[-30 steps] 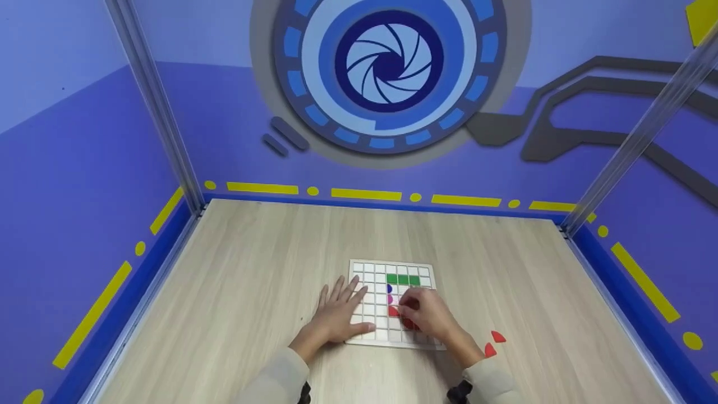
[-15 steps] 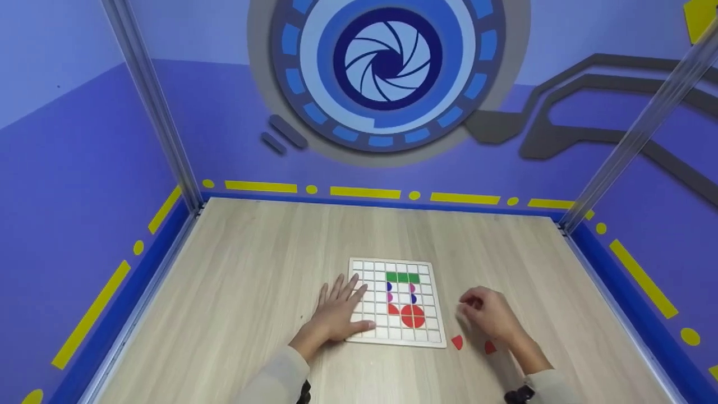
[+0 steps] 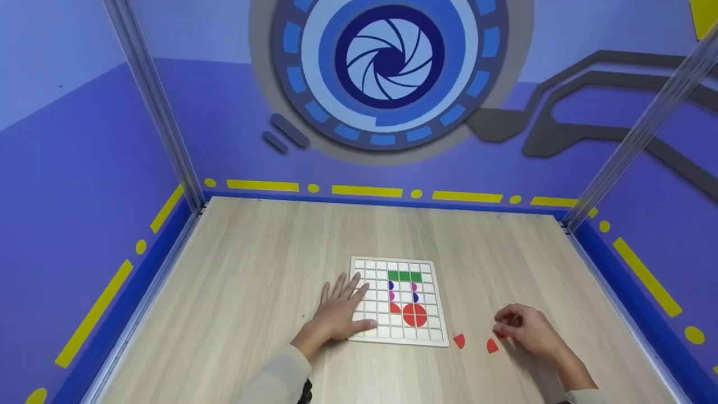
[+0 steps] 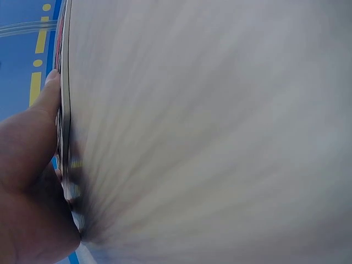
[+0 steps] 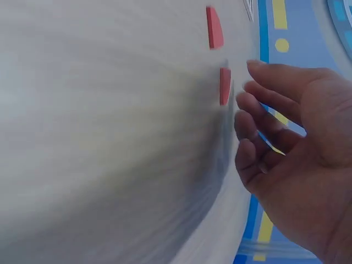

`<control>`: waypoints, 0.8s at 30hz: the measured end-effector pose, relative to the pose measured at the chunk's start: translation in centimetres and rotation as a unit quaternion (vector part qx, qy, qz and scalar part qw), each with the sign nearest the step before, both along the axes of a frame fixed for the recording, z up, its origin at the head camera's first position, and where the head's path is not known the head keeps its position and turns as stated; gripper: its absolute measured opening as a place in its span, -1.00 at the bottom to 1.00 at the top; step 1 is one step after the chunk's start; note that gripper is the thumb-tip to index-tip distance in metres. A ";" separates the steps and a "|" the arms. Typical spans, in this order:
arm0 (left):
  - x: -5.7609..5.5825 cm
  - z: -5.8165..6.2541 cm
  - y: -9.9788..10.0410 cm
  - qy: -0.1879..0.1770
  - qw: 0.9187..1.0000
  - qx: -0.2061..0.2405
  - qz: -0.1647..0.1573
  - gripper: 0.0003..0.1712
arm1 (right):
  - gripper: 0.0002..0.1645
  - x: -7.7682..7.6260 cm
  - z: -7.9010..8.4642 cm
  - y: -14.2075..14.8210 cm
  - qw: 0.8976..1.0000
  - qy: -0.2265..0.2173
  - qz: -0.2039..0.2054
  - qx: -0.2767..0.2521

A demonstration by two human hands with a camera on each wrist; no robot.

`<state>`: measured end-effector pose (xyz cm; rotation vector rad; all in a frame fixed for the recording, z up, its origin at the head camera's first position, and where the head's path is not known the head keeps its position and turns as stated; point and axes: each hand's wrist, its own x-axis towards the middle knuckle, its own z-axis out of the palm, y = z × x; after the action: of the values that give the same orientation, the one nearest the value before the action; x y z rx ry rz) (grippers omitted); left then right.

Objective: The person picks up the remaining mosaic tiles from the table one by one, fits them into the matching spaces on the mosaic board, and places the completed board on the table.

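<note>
A white gridded board (image 3: 396, 332) lies flat on the table, with my left hand (image 3: 335, 315) resting fingers spread across its left side. Set in its cells are a green bar (image 3: 404, 276), small blue and pink half-rounds, a red quarter piece (image 3: 395, 308) and a full red circle (image 3: 415, 315) made of quarter pieces. My right hand (image 3: 530, 332), fingers loosely curled, hovers at the right over a loose red quarter piece (image 3: 501, 334), partly hidden under its fingertips. In the right wrist view, nothing shows between thumb (image 5: 275, 74) and fingers.
Two more loose red quarter pieces, one (image 3: 460, 340) near the board's lower right corner and another (image 3: 492, 346), lie on the wooden table (image 3: 269, 252). Blue-purple walls (image 3: 224, 129) and metal posts (image 3: 160, 106) enclose it.
My right hand has left the board, where it was over the red circle, and moved right to the loose red pieces. The left hand stays in place.
</note>
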<state>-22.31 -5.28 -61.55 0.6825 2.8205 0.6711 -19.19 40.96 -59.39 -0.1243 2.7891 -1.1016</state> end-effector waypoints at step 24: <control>0.0 -0.2 0.1 0.003 1.000 -0.004 -0.001 0.08 | -0.75 1.2 -1.5 0.9 0.997 -0.030 -0.042 -0.060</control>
<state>-22.29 -5.15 -61.76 0.6863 2.8270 0.6585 -17.97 41.83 -60.89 0.0119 2.6970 -1.2715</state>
